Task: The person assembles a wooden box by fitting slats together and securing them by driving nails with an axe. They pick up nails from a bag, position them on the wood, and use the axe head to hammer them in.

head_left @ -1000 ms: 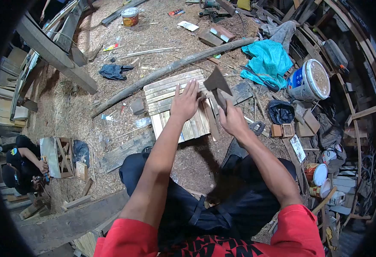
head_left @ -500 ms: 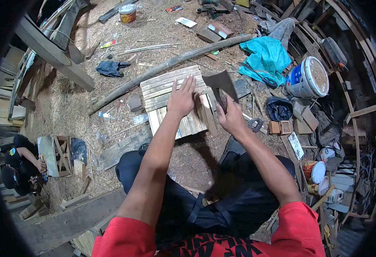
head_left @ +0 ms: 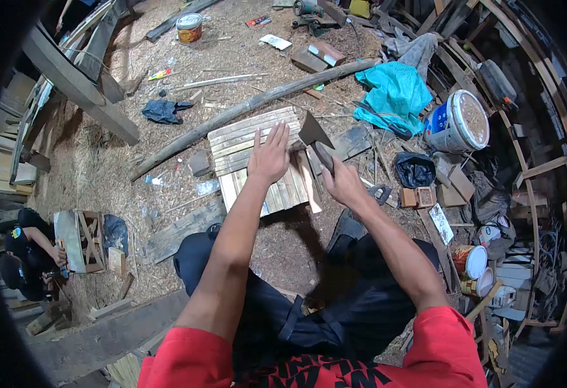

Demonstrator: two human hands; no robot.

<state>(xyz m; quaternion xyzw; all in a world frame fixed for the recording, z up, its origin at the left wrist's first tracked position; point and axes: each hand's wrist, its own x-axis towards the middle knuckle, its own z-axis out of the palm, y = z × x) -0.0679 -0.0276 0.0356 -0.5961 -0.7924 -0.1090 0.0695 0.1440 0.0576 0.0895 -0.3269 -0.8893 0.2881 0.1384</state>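
My left hand (head_left: 270, 155) lies with its fingers stretched out on a small roof-like piece made of wooden slats (head_left: 232, 143). Its upper slats run crosswise and its lower slats run towards me. My right hand (head_left: 347, 183) is wrapped round the handle of a broad-bladed hand tool (head_left: 314, 131) with a dark, fan-shaped blade. The blade points away from me, close to the slatted piece's right edge. A pale wooden strip (head_left: 310, 184) stands along that edge, below the blade.
A long pole (head_left: 232, 113) crosses the shavings-covered floor behind the slatted piece. To the right are a teal sack (head_left: 396, 94), a white bucket (head_left: 455, 123) and a black bag (head_left: 415, 169). A person (head_left: 28, 252) works beside a wooden frame (head_left: 89, 242) at far left.
The tool has turned, so its blade now looks narrower and points up and left. My right hand has shifted slightly left and down. My left hand stays on the slats.
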